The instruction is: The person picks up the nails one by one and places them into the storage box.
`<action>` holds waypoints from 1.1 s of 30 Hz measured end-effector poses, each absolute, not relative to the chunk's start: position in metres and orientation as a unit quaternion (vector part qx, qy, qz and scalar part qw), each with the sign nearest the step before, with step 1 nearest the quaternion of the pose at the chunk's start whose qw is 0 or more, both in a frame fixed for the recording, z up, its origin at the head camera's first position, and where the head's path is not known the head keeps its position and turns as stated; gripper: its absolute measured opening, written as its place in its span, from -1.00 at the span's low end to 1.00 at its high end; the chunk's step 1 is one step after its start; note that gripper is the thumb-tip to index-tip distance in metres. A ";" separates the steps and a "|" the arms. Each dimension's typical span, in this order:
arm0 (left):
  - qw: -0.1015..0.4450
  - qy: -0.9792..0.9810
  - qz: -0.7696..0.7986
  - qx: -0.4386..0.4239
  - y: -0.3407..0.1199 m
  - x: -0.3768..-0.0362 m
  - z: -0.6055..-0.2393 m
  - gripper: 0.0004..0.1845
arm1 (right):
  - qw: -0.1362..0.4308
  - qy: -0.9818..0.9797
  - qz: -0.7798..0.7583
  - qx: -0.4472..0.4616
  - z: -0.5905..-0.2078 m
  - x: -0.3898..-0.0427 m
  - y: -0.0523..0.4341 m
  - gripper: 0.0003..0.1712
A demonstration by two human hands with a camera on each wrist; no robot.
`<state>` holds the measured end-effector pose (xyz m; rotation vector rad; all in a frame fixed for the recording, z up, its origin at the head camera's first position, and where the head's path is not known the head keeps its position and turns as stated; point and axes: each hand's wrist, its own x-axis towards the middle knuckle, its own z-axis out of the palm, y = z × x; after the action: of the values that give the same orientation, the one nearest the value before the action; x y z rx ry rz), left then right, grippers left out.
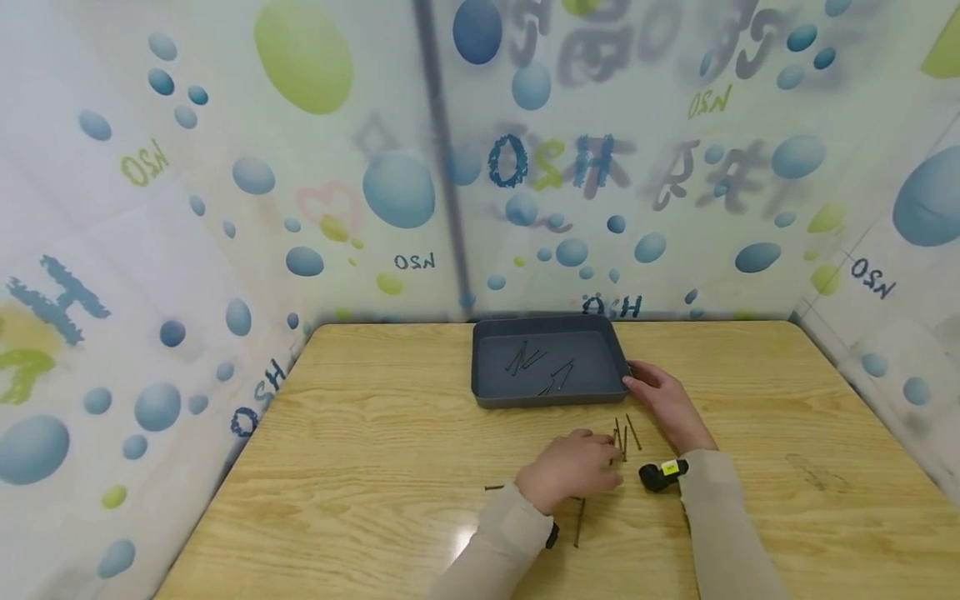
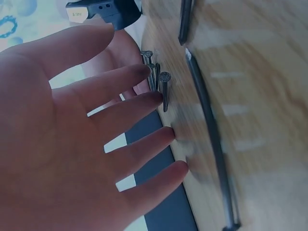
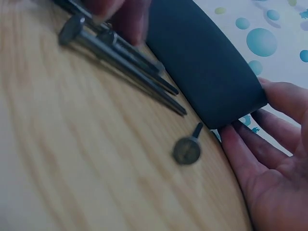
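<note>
"Grey tray [image 1: 551,401] braced?"
"By right hand [image 1: 670,404], straightish fingers against its corner. Left hand [image 1: 573,467], fingers spread, empty, hovers beside nails [image 1: 634,432] just in front."
"Gathering, seemingly; next?"
"Needs pinching, probably."

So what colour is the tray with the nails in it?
The tray is dark bluish grey, clearest in the head view.

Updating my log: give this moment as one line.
left hand: open, beside loose nails | right hand: touching tray | in tray: several nails
</note>
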<state>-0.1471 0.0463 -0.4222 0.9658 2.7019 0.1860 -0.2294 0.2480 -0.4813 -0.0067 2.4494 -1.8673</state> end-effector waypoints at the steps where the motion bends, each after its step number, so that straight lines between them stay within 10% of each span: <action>1: 0.128 0.933 0.061 0.331 0.047 -0.146 -0.422 -0.56 | 0.031 0.796 -0.605 -0.003 -0.481 -0.230 0.248 -0.25; 33: 0.045 0.948 -0.004 0.315 0.056 -0.130 -0.421 -0.81 | 0.027 0.807 -0.590 -0.009 -0.480 -0.229 0.249 -0.27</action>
<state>-0.1300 0.0562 -0.4208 0.9609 2.8968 -0.0124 -0.2291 0.2486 -0.4803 -0.0274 2.4935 -1.8219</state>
